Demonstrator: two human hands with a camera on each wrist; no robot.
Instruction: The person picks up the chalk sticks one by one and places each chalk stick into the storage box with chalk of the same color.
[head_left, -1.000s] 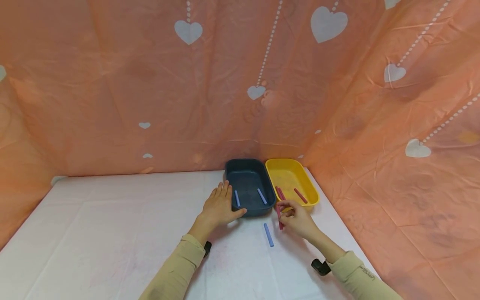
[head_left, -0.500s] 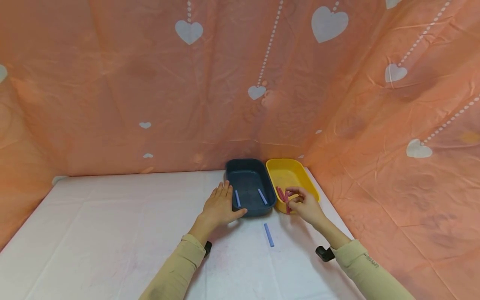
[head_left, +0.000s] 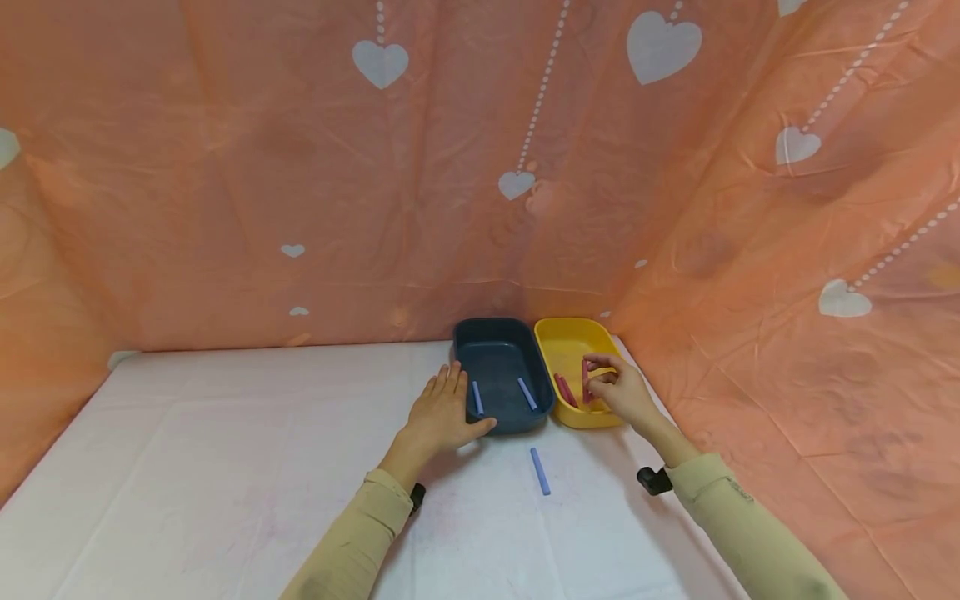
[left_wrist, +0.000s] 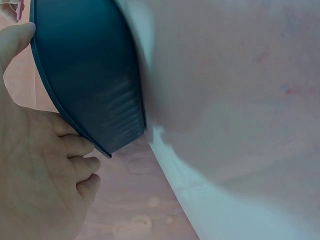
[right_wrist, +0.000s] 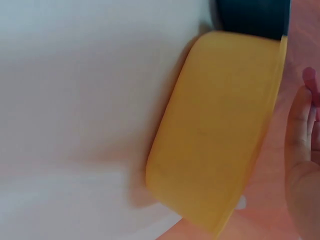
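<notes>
Over the yellow tray [head_left: 572, 340], my right hand [head_left: 628, 397] pinches a red chalk stick [head_left: 586, 379] upright between thumb and fingers. Red chalk sticks [head_left: 566, 390] lie in that tray below; the hand hides part of its right side. My left hand [head_left: 437, 414] rests with straight fingers along the left rim of the dark blue tray [head_left: 498, 358], its thumb at the front edge. Inside that tray lie a blue chalk stick [head_left: 477, 397] at left and another blue chalk stick [head_left: 527, 393] at right. The right wrist view catches the held chalk's end [right_wrist: 309, 76] beside the yellow wall.
One blue chalk stick [head_left: 540, 471] lies on the white tablecloth [head_left: 247, 450] in front of the trays. Both trays stand side by side near the table's back right corner. An orange curtain [head_left: 420, 208] with white hearts hangs behind and at the sides.
My right hand has carried the red chalk stick from in front of the trays, up and rightward, to over the yellow tray. My left hand has kept its place on the dark blue tray.
</notes>
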